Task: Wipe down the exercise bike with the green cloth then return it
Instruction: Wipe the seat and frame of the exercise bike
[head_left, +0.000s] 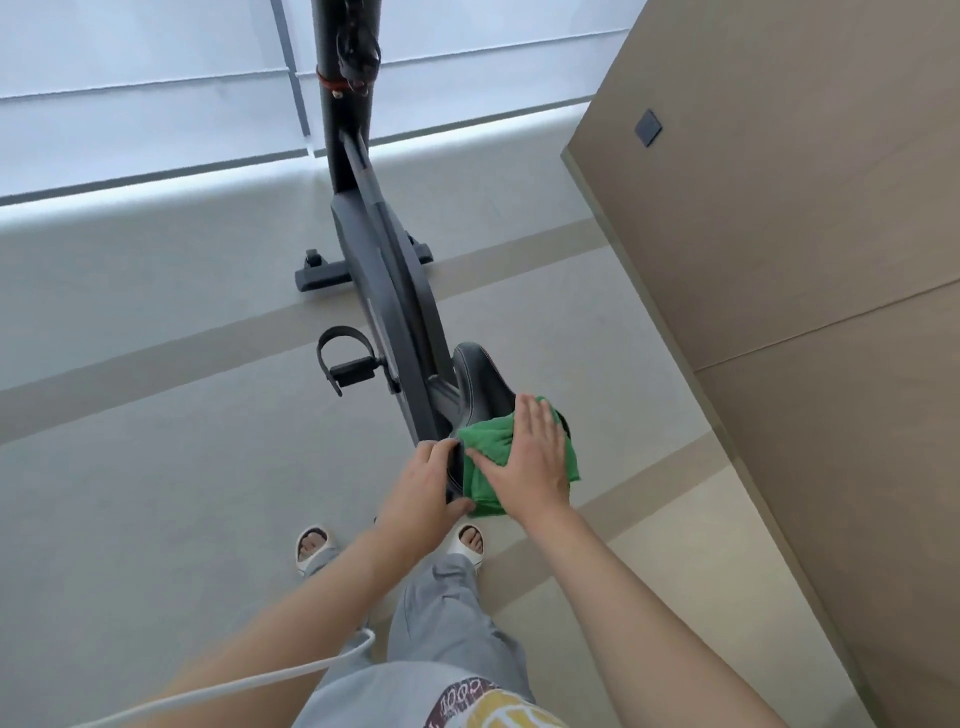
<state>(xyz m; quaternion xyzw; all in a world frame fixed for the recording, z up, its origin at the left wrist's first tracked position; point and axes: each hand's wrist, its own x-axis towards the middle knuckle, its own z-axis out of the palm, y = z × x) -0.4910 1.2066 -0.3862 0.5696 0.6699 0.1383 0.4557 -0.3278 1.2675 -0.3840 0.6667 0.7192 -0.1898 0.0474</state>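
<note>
green cloth (501, 457), black saddle (480, 382), dark grey bike frame (395, 270), white sandals (311, 545)

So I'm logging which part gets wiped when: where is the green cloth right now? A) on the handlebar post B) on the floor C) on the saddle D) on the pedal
C: the right hand presses the green cloth flat on the saddle, whose edge the left hand grips.
</note>
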